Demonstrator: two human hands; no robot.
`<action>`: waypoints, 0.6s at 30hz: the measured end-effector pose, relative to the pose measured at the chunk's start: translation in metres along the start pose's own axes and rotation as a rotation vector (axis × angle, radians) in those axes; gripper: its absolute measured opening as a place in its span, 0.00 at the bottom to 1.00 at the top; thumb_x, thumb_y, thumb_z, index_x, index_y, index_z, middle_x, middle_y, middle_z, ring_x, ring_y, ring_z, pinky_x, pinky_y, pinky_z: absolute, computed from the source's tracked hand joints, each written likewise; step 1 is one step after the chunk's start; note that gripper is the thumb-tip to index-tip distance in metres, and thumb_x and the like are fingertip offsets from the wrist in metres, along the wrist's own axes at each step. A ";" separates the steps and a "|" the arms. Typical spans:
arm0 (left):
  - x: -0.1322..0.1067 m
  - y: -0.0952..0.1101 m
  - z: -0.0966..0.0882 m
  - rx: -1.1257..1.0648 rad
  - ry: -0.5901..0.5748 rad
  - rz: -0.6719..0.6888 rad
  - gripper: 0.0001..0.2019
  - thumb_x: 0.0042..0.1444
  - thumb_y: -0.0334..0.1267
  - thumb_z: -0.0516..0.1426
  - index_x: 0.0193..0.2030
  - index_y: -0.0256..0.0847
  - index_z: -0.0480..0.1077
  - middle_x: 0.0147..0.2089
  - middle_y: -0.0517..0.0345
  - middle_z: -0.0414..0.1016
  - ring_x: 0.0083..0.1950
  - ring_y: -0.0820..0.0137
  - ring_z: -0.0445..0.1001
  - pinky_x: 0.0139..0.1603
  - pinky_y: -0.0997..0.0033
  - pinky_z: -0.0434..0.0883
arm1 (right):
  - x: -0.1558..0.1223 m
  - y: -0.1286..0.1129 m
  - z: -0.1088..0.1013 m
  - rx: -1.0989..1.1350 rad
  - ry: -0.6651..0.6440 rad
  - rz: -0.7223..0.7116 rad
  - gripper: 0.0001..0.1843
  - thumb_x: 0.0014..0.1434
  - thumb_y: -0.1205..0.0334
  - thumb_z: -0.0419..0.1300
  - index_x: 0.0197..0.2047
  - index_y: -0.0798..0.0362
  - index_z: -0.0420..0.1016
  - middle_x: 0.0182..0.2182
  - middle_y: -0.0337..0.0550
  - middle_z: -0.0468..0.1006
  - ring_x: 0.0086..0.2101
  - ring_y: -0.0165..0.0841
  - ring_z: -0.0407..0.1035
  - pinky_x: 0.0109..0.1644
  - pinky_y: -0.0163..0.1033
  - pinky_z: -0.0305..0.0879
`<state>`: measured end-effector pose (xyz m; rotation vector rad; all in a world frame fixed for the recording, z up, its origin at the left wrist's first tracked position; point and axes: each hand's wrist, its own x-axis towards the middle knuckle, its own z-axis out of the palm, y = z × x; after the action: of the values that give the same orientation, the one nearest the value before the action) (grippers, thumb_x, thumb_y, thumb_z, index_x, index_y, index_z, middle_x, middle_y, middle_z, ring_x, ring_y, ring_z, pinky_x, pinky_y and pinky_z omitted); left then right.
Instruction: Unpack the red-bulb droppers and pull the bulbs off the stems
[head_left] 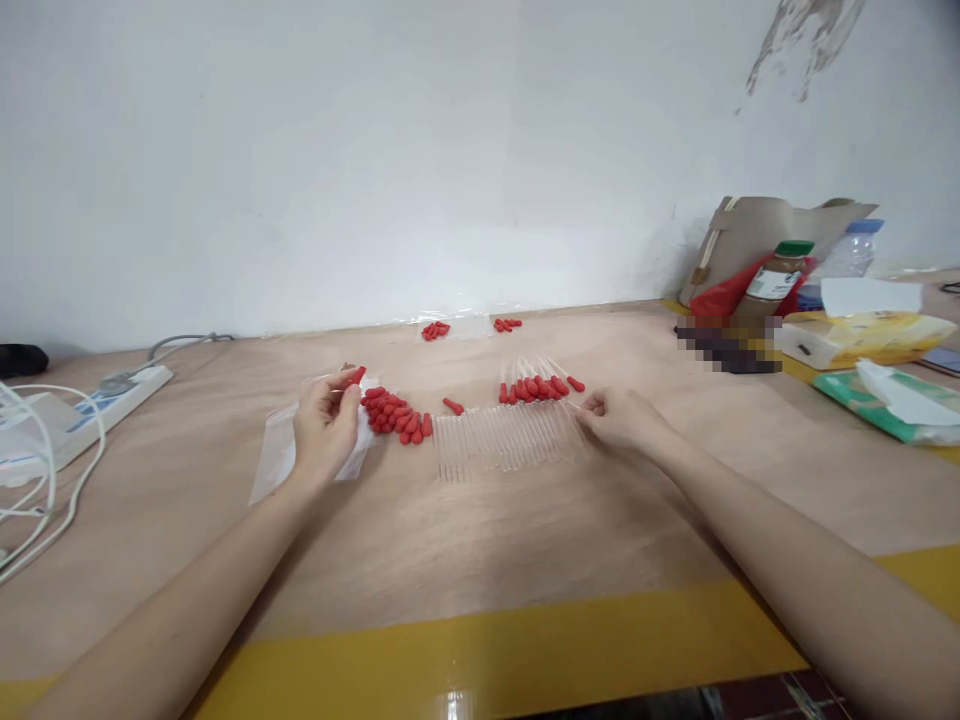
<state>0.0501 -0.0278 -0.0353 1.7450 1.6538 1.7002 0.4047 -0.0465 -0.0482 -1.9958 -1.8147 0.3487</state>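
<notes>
My left hand (328, 415) is closed, pinching a red rubber dropper bulb (358, 376) between thumb and fingers. Just right of it lies a heap of similar red bulbs (394, 415), partly over a clear plastic bag (271, 455). My right hand (611, 415) is closed at the right end of a row of thin glass tubes (517, 437); its fingertips pinch one clear tube, mostly hidden by the fingers. Behind that row lie several tubes with red bulbs on their ends (536, 388). One loose bulb (453, 406) rests between the heap and these.
Farther back, small groups of red bulbs (435, 331) lie by clear plastic near the wall. A white power strip (112, 405) with cables sits at left. At right are tissue packs (862, 338), a green-capped bottle (776, 280) and a beige bag (750, 235). Brown paper covers the table.
</notes>
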 end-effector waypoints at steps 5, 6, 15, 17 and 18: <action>0.016 -0.004 -0.013 -0.003 0.057 -0.030 0.16 0.48 0.44 0.57 0.43 0.42 0.69 0.34 0.59 0.70 0.33 0.72 0.70 0.31 0.75 0.67 | 0.002 0.002 0.013 0.119 -0.033 -0.091 0.07 0.49 0.58 0.56 0.26 0.51 0.72 0.20 0.38 0.72 0.22 0.30 0.65 0.26 0.34 0.56; 0.019 -0.004 -0.016 0.029 0.053 -0.028 0.16 0.48 0.45 0.57 0.43 0.41 0.68 0.34 0.58 0.70 0.34 0.72 0.69 0.32 0.74 0.67 | 0.003 0.003 0.016 0.144 -0.032 -0.117 0.08 0.49 0.58 0.56 0.29 0.51 0.73 0.20 0.38 0.71 0.22 0.29 0.65 0.26 0.34 0.56; 0.051 -0.013 -0.013 0.320 -0.212 0.045 0.14 0.46 0.46 0.57 0.39 0.43 0.70 0.33 0.58 0.74 0.34 0.70 0.71 0.34 0.71 0.67 | 0.009 0.006 0.030 0.220 -0.003 -0.164 0.13 0.50 0.58 0.56 0.37 0.56 0.74 0.21 0.39 0.71 0.23 0.30 0.65 0.28 0.35 0.58; 0.061 -0.013 -0.006 0.400 -0.292 0.077 0.14 0.46 0.46 0.57 0.38 0.42 0.70 0.33 0.58 0.74 0.35 0.69 0.72 0.35 0.71 0.67 | 0.008 0.004 0.029 0.212 -0.006 -0.161 0.13 0.50 0.57 0.57 0.37 0.56 0.74 0.21 0.40 0.71 0.24 0.30 0.65 0.29 0.35 0.58; 0.066 -0.012 -0.002 0.453 -0.340 0.078 0.14 0.46 0.46 0.56 0.37 0.42 0.69 0.34 0.57 0.75 0.36 0.68 0.72 0.36 0.71 0.67 | 0.007 0.003 0.028 0.206 -0.012 -0.161 0.13 0.50 0.57 0.57 0.37 0.56 0.74 0.22 0.40 0.71 0.24 0.30 0.65 0.29 0.35 0.58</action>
<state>0.0232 0.0262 -0.0062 2.1702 1.9233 1.0193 0.3960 -0.0357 -0.0738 -1.7015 -1.8505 0.4783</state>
